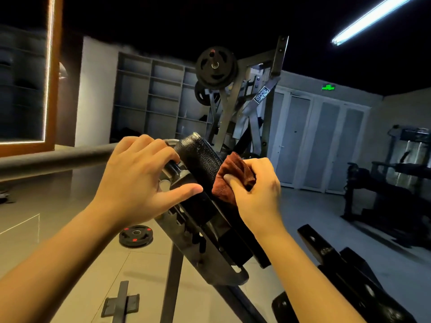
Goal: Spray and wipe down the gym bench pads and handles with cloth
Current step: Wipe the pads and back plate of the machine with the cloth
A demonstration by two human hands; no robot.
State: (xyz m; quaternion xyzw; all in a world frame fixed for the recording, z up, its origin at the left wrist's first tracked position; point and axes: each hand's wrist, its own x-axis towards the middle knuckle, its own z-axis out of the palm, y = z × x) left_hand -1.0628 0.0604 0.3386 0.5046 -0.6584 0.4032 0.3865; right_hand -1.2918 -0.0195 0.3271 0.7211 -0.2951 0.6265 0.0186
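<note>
Pale, glossy floor tiles [46,217] of a dim gym lie underfoot. Nearest, two bare forearms reach forward. The left hand [137,180] has its grip closed over the top end of a tilted black textured vinyl bench pad [200,159], fingers curled over the far side and thumb laid along the near edge. The right hand [256,194] has its grip closed on a bunched rust-brown terry cloth [233,178], pressing it to the pad's right side. Below them, the grey steel bench frame [210,257] slopes downward. A black weight plate with red marks [136,236] lies on the floor just left of it. Beyond stand a plate-loaded machine [217,68], grey open shelving [158,96], pale doors [321,141] and a green exit sign [329,87].
</note>
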